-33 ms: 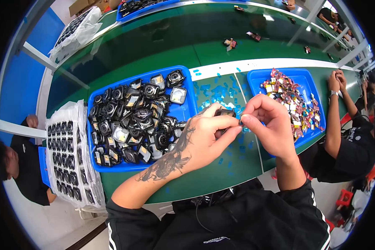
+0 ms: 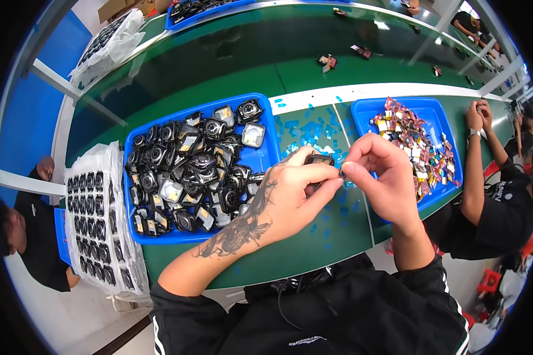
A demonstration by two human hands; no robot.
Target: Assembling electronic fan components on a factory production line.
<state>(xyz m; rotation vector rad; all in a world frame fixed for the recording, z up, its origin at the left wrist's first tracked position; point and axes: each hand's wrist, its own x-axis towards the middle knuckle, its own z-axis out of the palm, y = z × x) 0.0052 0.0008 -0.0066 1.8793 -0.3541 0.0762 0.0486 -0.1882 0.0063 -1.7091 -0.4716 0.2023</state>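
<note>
My left hand (image 2: 293, 192) is closed around a black smartwatch case (image 2: 320, 160), whose upper edge shows above the fingers; the rest is hidden. Right against it, my right hand (image 2: 388, 174) pinches thumb and forefinger together at the case's right side. What lies between those fingertips is too small to make out. Beyond both hands, small blue film pieces (image 2: 305, 135) are scattered over the green table. To the left is a blue tray (image 2: 257, 158) heaped with similar watch cases (image 2: 201, 163).
At the right stands another blue tray (image 2: 361, 108) with small colourful parts (image 2: 417, 148). White foam trays of watch parts (image 2: 92, 204) are stacked at the far left. Past a white rail (image 2: 314, 97), a green belt (image 2: 243, 65) carries loose parts (image 2: 327, 62). Other people sit on both sides.
</note>
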